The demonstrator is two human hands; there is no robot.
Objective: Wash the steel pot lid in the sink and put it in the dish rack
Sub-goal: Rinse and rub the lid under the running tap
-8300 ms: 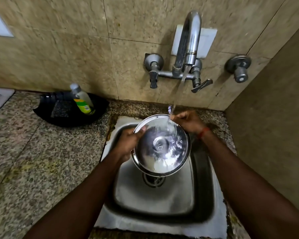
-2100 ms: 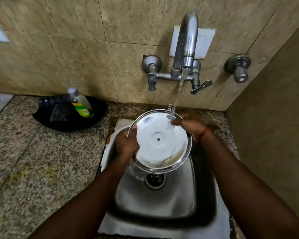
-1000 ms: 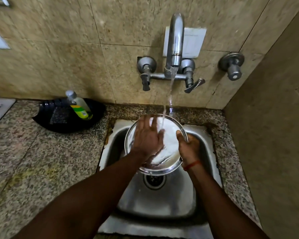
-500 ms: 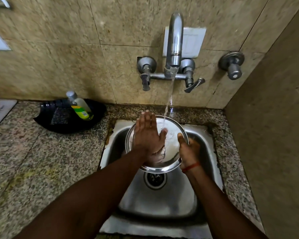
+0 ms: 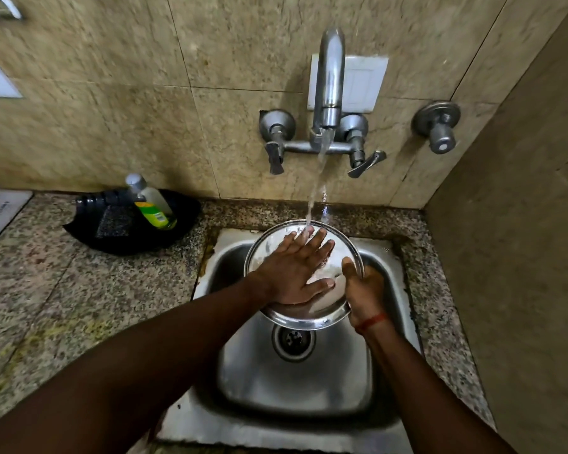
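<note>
Left hand (image 5: 292, 270) rubbing lid (image 5: 322, 309) flat-palmed under tap (image 5: 330, 93); right hand (image 5: 363, 290) gripping rim. Advisable: turning lid, rinsing edge.

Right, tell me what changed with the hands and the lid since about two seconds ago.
The left hand let go of the lid's left rim and now lies flat, fingers spread, on the steel lid. The right hand shifted from the top edge down to the right rim, thumb over it. Unchanged: water runs from the tap, lid over the sink, soap bottle in place.
</note>
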